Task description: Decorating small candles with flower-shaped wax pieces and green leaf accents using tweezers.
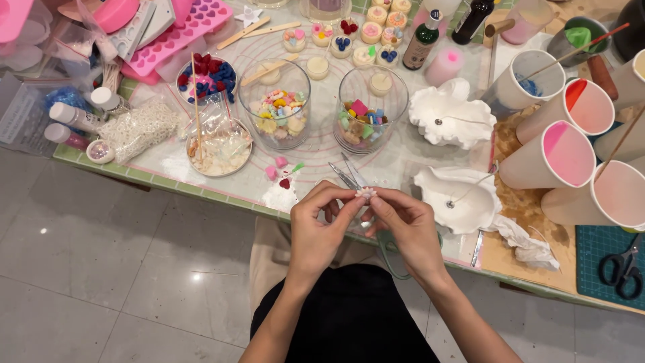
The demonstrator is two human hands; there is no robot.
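My left hand (320, 225) and my right hand (403, 225) meet at the table's near edge, fingertips pinched together on a tiny pale flower-shaped wax piece (366, 193). Metal tweezers (349, 175) lie on the mat just beyond the fingers. Two glass bowls stand further back: the left bowl (275, 111) holds pastel shapes, the right bowl (371, 114) holds coloured cubes. A white shell-shaped mould (457, 195) with a wick sits right of my right hand.
A second shell mould (453, 114) lies behind. Pink-stained paper cups (557, 154) with sticks crowd the right side. Scissors (621, 265) rest on a green mat. A plate of wax pieces (218, 151), small candles (349, 37), bottles (422, 40) and a pink heart mould (178, 33) fill the back.
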